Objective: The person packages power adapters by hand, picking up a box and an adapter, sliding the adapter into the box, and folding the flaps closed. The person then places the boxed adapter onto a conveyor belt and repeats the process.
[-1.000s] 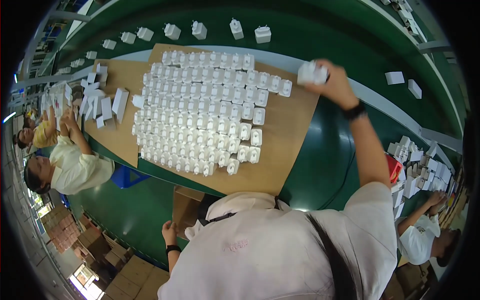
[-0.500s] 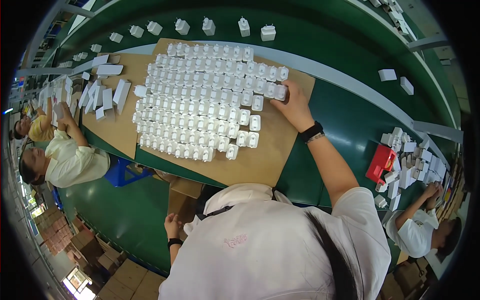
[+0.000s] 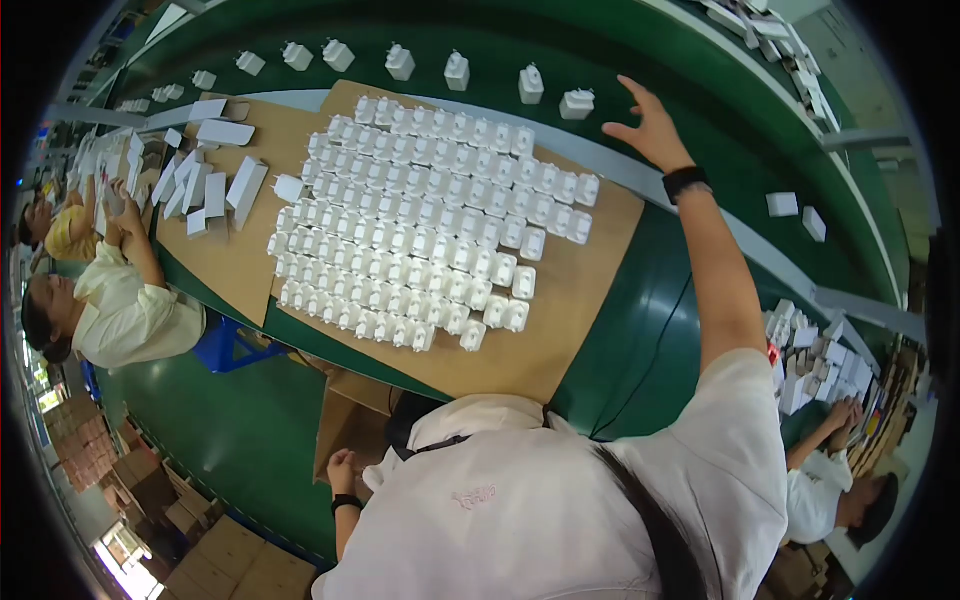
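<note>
On a brown cardboard sheet [image 3: 570, 330] stand many white plug chargers [image 3: 430, 215] in close rows, prongs up. My right hand [image 3: 648, 125] reaches over the green belt [image 3: 690, 60] beyond the sheet. Its thumb and fingers are spread, with nothing between them. Just left of its fingertips, not touching, stands a white charger [image 3: 577, 104], the rightmost of a spaced line along the belt. My left hand [image 3: 343, 472] hangs low beside my body, near an open cardboard box [image 3: 350, 410]. Its fingers are curled and nothing shows in them.
Folded white cartons [image 3: 205, 190] lie left of the chargers. Two white boxes [image 3: 797, 212] sit on the belt at the right. A pile of white boxes [image 3: 815, 355] lies by a co-worker at the right. Another co-worker sits at the left on a blue stool [image 3: 235, 345].
My right hand has let go of a charger at the right end of a row and moved up and right to the belt, fingers spreading. My left hand stays low. The view has shifted.
</note>
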### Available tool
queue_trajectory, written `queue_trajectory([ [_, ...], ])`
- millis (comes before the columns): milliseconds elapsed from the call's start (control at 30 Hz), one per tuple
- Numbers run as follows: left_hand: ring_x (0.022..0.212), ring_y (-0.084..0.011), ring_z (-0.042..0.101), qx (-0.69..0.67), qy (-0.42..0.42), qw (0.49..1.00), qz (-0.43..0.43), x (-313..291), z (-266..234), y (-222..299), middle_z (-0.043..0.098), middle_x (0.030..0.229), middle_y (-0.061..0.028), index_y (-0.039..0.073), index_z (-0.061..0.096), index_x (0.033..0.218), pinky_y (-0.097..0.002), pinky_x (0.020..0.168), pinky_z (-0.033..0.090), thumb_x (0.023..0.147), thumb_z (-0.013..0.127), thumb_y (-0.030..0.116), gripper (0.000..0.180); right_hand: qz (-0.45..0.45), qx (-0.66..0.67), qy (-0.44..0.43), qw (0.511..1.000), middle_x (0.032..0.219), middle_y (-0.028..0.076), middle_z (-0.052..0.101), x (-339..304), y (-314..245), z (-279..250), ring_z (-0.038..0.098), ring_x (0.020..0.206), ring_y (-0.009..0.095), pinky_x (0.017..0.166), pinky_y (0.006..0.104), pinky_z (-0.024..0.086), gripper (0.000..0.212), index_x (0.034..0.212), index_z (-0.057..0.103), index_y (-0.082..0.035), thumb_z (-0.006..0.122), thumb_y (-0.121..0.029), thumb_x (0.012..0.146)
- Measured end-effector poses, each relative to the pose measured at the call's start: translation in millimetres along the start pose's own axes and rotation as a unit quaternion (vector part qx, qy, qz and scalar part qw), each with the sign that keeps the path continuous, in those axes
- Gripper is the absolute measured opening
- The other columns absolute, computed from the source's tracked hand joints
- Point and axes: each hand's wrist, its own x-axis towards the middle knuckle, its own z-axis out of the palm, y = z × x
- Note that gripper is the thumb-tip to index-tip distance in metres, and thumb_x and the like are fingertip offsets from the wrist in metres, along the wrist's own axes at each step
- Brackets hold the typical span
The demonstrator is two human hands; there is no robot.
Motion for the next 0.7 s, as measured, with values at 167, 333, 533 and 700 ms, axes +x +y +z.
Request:
queue_trajectory([
  [167,0.056,-0.0116,0.051,-0.075,0.010,0.996,-0.053,-19.3,5.5,14.2,0.057,0.070,-0.0032,0.002,0.057,0.093,-0.0235,0.050,0.042,0.080,0.059,0.010,0.015,0.216,-0.023,-0.069,0.974,0.104,0.023,0.056,32.9,-9.0,74.7,0.055,0.097,0.037,0.084,0.0364,0.046,0.069,0.119,0.038,-0.006,0.077,-0.016,0.062],
  [333,0.062,-0.0129,0.056,0.065,0.037,0.996,-0.053,-31.7,0.3,-5.6,0.058,0.069,-0.0045,0.002,0.059,0.087,-0.0246,0.053,0.045,0.078,0.063,0.009,0.012,0.148,0.062,-0.129,0.979,0.101,0.020,0.057,51.9,7.7,78.1,0.057,0.095,0.035,0.083,0.0345,0.046,0.062,0.117,0.039,-0.009,0.071,-0.009,0.065],
  [533,0.059,-0.0145,0.058,-0.044,-0.028,0.995,-0.088,-2.8,-9.1,9.3,0.060,0.074,-0.0059,0.003,0.057,0.093,-0.0246,0.048,0.046,0.081,0.060,0.010,0.014,0.132,0.156,-0.198,0.959,0.113,0.015,0.056,58.0,11.7,84.0,0.055,0.103,0.025,0.089,0.0313,0.043,0.071,0.126,0.035,-0.016,0.071,-0.004,0.066],
  [700,0.056,-0.0126,0.056,-0.053,0.016,0.993,-0.102,-0.8,-2.9,24.3,0.058,0.074,-0.0043,0.004,0.053,0.099,-0.0231,0.046,0.045,0.083,0.056,0.010,0.017,0.059,0.150,-0.183,0.970,0.111,0.013,0.057,60.8,10.8,86.9,0.057,0.099,0.024,0.088,0.0312,0.043,0.066,0.122,0.046,-0.013,0.076,-0.012,0.063],
])
